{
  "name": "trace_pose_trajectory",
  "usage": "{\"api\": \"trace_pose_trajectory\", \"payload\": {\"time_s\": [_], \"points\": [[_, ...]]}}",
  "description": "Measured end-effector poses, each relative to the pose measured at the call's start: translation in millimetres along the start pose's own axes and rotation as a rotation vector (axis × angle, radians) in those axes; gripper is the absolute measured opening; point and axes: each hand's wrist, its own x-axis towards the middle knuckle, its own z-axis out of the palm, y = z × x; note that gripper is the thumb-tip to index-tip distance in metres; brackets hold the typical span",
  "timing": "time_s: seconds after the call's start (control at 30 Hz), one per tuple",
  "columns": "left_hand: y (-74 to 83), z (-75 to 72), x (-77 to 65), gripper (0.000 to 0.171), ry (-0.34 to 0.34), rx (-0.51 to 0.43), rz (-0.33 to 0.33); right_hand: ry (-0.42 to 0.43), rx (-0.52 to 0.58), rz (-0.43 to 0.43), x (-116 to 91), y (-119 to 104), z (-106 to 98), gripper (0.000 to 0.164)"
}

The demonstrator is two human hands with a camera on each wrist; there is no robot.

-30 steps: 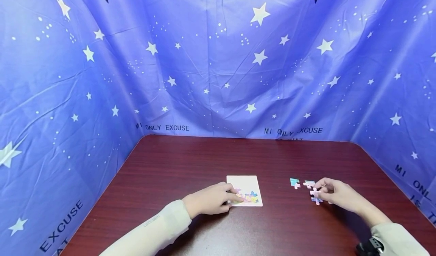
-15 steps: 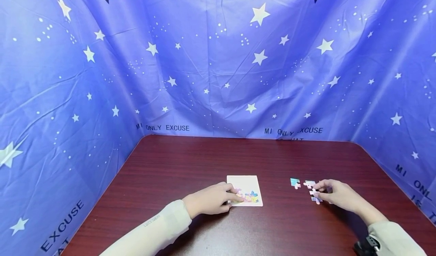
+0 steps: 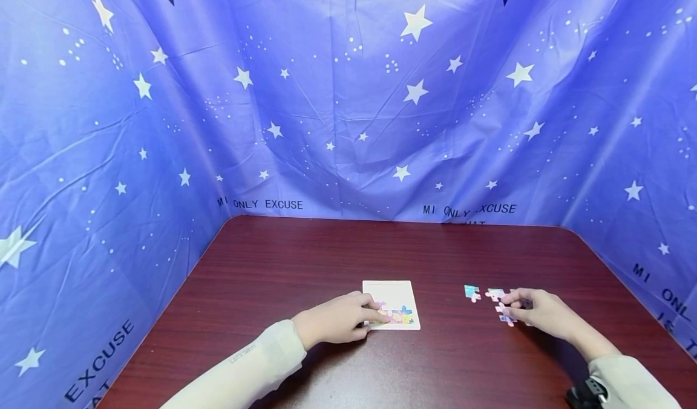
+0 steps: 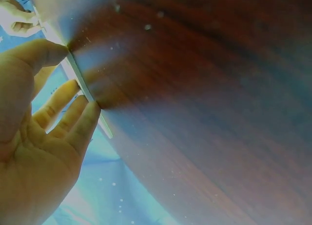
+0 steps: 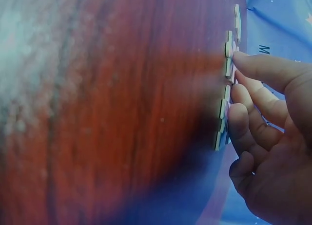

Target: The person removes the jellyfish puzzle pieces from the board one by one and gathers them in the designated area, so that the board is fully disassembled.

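Note:
My left hand (image 3: 334, 319) rests at the left edge of a white puzzle board (image 3: 386, 291), its fingers reaching over colourful pieces (image 3: 403, 315) along the board's near part. In the left wrist view, the thumb and fingertips touch the board's thin edge (image 4: 80, 79). To the right, my right hand (image 3: 541, 312) bends over loose jigsaw pieces on the table, its thumb and fingertips at a pink and blue piece (image 3: 506, 319). A pink piece (image 3: 494, 294) lies just beyond the index finger. The right wrist view shows the thumb against a piece (image 5: 229, 54), seen edge-on.
A teal and pink corner piece (image 3: 471, 292) lies left of the other loose ones. Dark red wood-grain table (image 3: 305, 251) spreads around the board. Blue star-printed cloth (image 3: 337, 124) hangs behind and along both sides.
My right thumb and fingers have shifted slightly left over the pink and blue piece, covering more of it. Part of another piece now shows behind the index finger. The left hand stays put.

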Motion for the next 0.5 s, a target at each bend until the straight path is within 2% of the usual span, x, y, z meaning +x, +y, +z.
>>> {"api": "trace_pose_trajectory", "payload": {"time_s": [0.3, 0.5], "points": [[-1.1, 1.5, 0.2, 0.038, 0.007, 0.003, 0.007, 0.010, 0.045, -0.036, 1.2, -5.4, -0.2, 0.018], [-0.7, -0.1, -1.3, 0.038, 0.017, 0.000, 0.015, -0.007, 0.111, -0.107, 5.3, -14.9, 1.3, 0.018]]}}
